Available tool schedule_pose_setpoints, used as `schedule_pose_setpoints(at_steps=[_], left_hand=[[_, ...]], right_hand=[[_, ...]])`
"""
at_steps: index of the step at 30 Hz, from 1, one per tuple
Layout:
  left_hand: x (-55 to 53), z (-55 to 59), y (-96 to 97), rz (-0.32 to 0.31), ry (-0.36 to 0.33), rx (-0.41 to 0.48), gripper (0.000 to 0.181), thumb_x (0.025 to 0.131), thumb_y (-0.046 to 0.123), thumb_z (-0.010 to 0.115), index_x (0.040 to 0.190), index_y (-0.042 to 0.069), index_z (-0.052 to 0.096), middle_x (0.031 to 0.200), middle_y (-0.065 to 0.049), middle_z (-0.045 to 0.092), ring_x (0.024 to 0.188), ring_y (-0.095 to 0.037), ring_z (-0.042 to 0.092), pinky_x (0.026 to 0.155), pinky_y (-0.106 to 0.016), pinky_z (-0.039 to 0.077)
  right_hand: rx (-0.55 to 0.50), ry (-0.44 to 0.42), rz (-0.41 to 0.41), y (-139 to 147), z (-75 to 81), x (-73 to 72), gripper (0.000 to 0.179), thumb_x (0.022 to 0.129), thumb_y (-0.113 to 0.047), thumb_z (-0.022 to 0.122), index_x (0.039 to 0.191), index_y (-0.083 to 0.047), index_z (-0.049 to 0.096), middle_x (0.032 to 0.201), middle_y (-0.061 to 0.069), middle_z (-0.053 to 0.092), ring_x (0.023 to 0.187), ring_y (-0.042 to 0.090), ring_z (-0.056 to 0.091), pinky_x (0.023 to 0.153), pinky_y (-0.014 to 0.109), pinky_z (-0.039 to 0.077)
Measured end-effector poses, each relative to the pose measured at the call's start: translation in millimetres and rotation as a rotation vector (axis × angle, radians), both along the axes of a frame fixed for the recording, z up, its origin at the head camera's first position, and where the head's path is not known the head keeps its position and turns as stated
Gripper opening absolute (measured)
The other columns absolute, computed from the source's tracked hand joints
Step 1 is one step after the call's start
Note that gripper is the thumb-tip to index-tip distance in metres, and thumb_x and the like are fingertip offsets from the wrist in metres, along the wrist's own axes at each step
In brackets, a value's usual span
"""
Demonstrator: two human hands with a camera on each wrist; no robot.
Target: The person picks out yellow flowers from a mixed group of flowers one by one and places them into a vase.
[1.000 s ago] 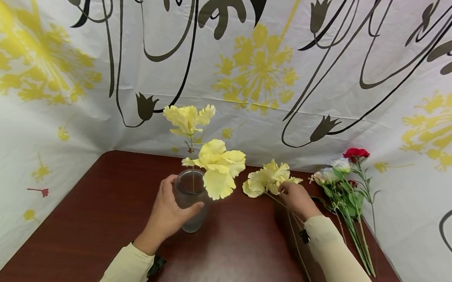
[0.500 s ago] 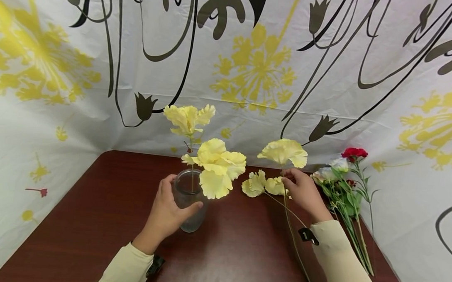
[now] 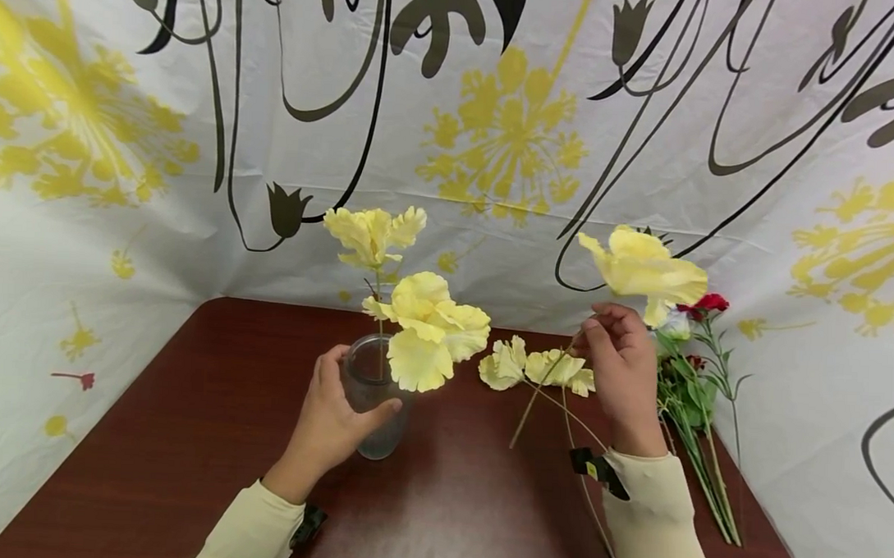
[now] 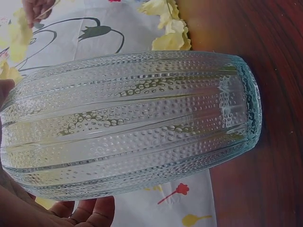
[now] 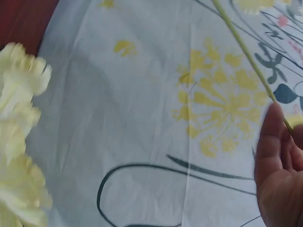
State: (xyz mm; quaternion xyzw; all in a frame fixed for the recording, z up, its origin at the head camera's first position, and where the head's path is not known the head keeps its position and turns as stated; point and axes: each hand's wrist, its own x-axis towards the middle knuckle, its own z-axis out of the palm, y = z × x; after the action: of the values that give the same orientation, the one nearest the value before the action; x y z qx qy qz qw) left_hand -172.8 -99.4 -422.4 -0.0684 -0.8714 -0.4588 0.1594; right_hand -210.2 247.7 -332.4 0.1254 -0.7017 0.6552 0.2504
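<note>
Left hand (image 3: pixel 334 423) still gripping the glass vase (image 3: pixel 379 424), yellow blooms (image 3: pixel 423 331) above it, right hand (image 3: pixel 623 371) pinching a yellow flower (image 3: pixel 643 269) by its stem (image 3: pixel 545 389), raised higher and more tilted than half a second ago, loose flowers (image 3: pixel 503 365) on the table (image 3: pixel 228 411) beside that hand.

Clear, dimpled glass vase (image 4: pixel 137 125) stood upright; ruffled yellow blooms (image 3: pixel 423 336) showed above and beside its rim. Separate yellow flower (image 3: pixel 643 269) was held aloft, stem slanting.

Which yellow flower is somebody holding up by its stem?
The rightmost yellow flower, pinched by the right hand; the others stand in the vase or lie on the table.
</note>
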Motion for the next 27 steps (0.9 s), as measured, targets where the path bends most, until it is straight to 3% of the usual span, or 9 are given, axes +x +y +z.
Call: schedule_pose_setpoints(at_steps=[6,13,19,27], left_hand=[[0.3,1.4,0.3,-0.002,-0.014,0.003,0.102,0.073,0.056,0.083,0.144,0.009,0.026,0.134,-0.013,0.04,0.117,-0.032,0.048,0.09,-0.054,0.046],[0.4,1.4,-0.5,-0.006,-0.016,0.011,0.102,0.073,0.055,0.083,0.144,0.009,0.026,0.133,-0.012,0.04,0.117,-0.031,0.048,0.09,-0.054,0.046],[-0.1,0.8,-0.4,-0.005,-0.009,0.014,0.102,0.073,0.054,0.083,0.144,0.009,0.026,0.133,-0.012,0.04,0.117,-0.031,0.048,0.09,-0.054,0.046],[0.0,1.5,-0.4,-0.007,-0.005,0.021,0.101,0.073,0.053,0.084,0.143,0.009,0.027,0.133,-0.012,0.04,0.116,-0.031,0.048,0.09,-0.053,0.046]], right_hand=[[-0.396,0.166,0.029,-13,4.1,6.6,0.018,0.099,-0.003,0.057,0.116,0.002,0.055,0.09,0.015,0.056,0.075,0.023,0.06,0.063,0.028,0.055],[-0.727,0.251,0.048,-29,8.1,9.4,0.023,0.096,0.0,0.061,0.115,0.007,0.05,0.091,0.019,0.054,0.071,0.025,0.06,0.059,0.029,0.055],[-0.858,0.311,0.003,-46,12.0,11.0,0.023,0.096,0.001,0.061,0.114,0.007,0.048,0.09,0.019,0.052,0.071,0.025,0.058,0.058,0.029,0.054],[-0.922,0.33,-0.015,-69,6.6,15.0,0.022,0.098,0.001,0.058,0.113,0.006,0.043,0.091,0.019,0.05,0.075,0.027,0.057,0.061,0.03,0.055]])
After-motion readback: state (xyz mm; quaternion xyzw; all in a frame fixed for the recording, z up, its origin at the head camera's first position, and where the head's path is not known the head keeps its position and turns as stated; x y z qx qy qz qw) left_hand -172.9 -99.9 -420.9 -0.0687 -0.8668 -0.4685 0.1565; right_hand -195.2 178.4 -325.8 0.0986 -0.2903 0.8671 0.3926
